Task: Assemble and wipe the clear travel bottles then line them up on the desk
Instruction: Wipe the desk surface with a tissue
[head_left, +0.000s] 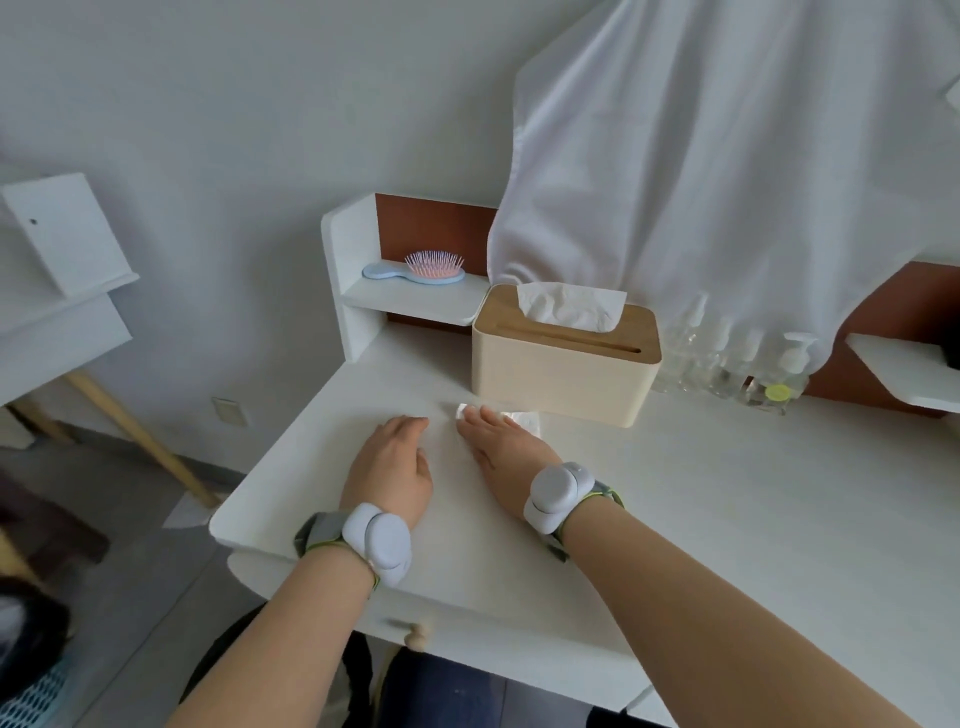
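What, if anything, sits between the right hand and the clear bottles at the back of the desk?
The tissue box stands on the desk beyond the right hand, to the left of the clear bottles; a reach passing to its right looks open.

Home bedroom or dressing corner. White vanity-style desk (675, 519) with small shelf holding a hairbrush (415, 267), centre frame. Tissue box (563, 353) beside it. White cloth (727, 182) draped upper right. Plain painted wall.

Both hands flat on the white desk (727, 493), left hand (390, 460) beside right hand (501, 449) pressing a tissue (522, 418), clear bottles (727, 364) lined behind the tissue box (561, 364).
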